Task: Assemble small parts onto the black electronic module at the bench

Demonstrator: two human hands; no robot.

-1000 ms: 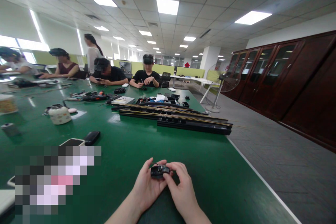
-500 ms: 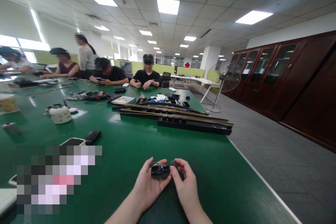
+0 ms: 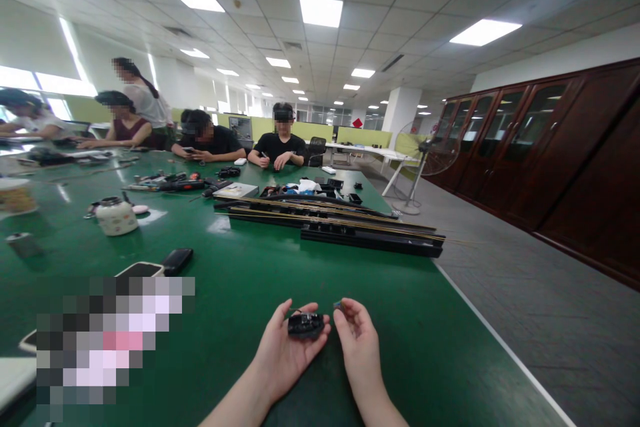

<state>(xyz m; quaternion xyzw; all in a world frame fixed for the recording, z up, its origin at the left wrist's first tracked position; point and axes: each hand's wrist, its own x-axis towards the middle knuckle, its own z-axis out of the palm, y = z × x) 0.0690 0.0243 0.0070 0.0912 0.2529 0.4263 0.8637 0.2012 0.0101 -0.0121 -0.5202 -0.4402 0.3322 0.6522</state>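
My left hand (image 3: 289,355) is palm up, with its fingers curled round a small black oval housing (image 3: 306,325) that looks like the opened shell of a computer mouse. Shiny inner parts show on its upper side. Just to the right, my right hand (image 3: 359,333) pinches a tiny dark bluish piece (image 3: 339,306) between thumb and forefinger. A narrow gap separates that piece from the housing. Both hands are above the green table (image 3: 240,287), near its front edge.
Long black rails (image 3: 373,241) with thin brass-coloured rods lie across the table ahead. A white jar (image 3: 116,217), a metal cylinder (image 3: 24,245) and a phone (image 3: 141,271) are on the left. Co-workers sit at the far side. A fan (image 3: 425,147) stands beyond the right edge.
My right hand has drawn away from the housing to the right, with the small piece in its fingertips. My left hand stays put. The standing person behind has shifted left.
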